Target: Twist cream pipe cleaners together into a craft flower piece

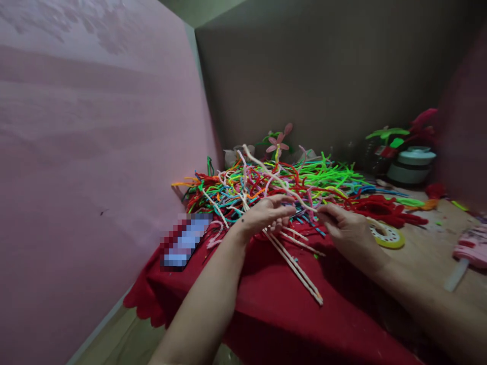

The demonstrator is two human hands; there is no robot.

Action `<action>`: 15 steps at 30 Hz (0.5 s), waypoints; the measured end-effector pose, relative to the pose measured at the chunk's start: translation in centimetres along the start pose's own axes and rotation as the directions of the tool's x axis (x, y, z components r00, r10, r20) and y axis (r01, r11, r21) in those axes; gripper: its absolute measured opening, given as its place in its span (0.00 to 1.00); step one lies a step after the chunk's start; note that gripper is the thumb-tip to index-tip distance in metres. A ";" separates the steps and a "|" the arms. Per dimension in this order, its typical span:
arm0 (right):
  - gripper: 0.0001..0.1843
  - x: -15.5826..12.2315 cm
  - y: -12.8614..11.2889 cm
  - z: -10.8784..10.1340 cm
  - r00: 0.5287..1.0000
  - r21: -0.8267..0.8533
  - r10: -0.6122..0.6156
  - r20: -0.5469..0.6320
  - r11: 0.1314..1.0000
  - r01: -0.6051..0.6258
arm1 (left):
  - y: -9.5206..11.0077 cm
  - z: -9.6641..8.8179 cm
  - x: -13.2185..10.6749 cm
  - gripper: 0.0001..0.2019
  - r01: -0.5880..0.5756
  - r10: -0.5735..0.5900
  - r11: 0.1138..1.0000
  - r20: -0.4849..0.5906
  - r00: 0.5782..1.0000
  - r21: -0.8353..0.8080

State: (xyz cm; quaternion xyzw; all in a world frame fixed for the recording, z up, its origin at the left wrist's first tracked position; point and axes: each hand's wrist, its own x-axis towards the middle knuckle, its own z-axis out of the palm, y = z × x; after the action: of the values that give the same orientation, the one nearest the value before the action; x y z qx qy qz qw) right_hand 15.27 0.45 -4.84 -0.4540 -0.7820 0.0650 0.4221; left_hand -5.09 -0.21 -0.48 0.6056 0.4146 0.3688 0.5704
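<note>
A cream-white pipe cleaner [272, 176] slants up and to the left over the pile, its lower end pinched between thumb and fingers of my right hand [348, 233]. To the left of that end, my left hand [266, 215] is half curled with its fingers apart. The pipe cleaner passes just above its fingertips, and I see nothing held in it. Several more cream-white pipe cleaners [294, 268] lie on the red cloth [266, 299] below the hands. Behind them spreads a tangled heap of pipe cleaners [327, 175] in green, red, pink, blue and other colours.
A blurred-out flat object [186, 243] lies at the left, beside the pink wall [95, 152]. On the right are a yellow-rimmed roll [388, 237], red fuzzy shapes [380, 208], a lidded jar [411, 167] and a pink popsicle-shaped item [472, 248]. Pink flower [279, 142] stands behind the heap.
</note>
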 end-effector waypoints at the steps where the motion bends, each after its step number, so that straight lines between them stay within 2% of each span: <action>1: 0.11 0.0 0.1 0.1 1.000 -0.022 -0.009 0.021 1.000 0.009 | -0.3 0.3 0.6 0.22 -0.069 0.065 0.996 -0.073 0.995 -0.061; 3: 0.11 0.0 0.4 0.4 0.998 -0.087 -0.005 0.068 0.996 0.011 | -0.7 0.4 1.5 0.19 -0.208 0.169 0.961 -0.212 0.963 -0.181; 5: 0.11 0.1 0.8 0.5 0.999 -0.108 0.001 0.046 0.994 0.004 | -0.9 0.0 1.9 0.14 -0.298 0.202 0.911 -0.320 0.926 -0.285; 7: 0.12 0.2 0.8 0.3 0.995 -0.068 -0.021 -0.102 0.998 0.014 | -0.8 -0.5 2.1 0.11 -0.350 0.190 0.864 -0.409 0.892 -0.362; 9: 0.15 0.2 0.3 -0.1 0.958 -0.007 -0.054 -0.281 0.999 0.054 | -0.7 -0.8 2.1 0.10 -0.399 0.187 0.819 -0.466 0.865 -0.411; 10: 0.14 0.2 -0.2 -0.3 0.944 0.041 -0.068 -0.323 0.996 0.085 | -0.6 -0.8 2.1 0.09 -0.422 0.197 0.801 -0.478 0.856 -0.425; 12: 0.11 0.1 -1.1 -0.5 0.969 0.199 -0.047 -0.244 0.975 0.097 | -0.6 -0.5 2.0 0.08 -0.440 0.223 0.780 -0.459 0.860 -0.445; 13: 0.11 0.1 -1.5 -0.5 0.988 0.315 0.001 -0.157 0.948 0.049 | -0.6 -0.2 2.0 0.08 -0.427 0.231 0.783 -0.427 0.874 -0.452; 14: 0.13 0.2 -1.7 -0.4 0.996 0.437 0.090 -0.024 0.897 -0.071 | -0.7 0.2 2.0 0.09 -0.402 0.233 0.794 -0.382 0.894 -0.456; 15: 0.15 0.3 -1.9 -0.3 0.980 0.560 0.168 0.102 0.805 -0.197 | -0.8 0.6 2.0 0.09 -0.369 0.232 0.812 -0.329 0.915 -0.453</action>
State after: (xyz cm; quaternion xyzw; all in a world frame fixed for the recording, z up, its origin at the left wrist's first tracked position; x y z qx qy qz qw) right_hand 14.17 -0.49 -3.61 -0.3794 -0.6898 0.3453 0.5109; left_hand -3.78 1.41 -1.39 0.4393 0.2720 0.6263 0.5838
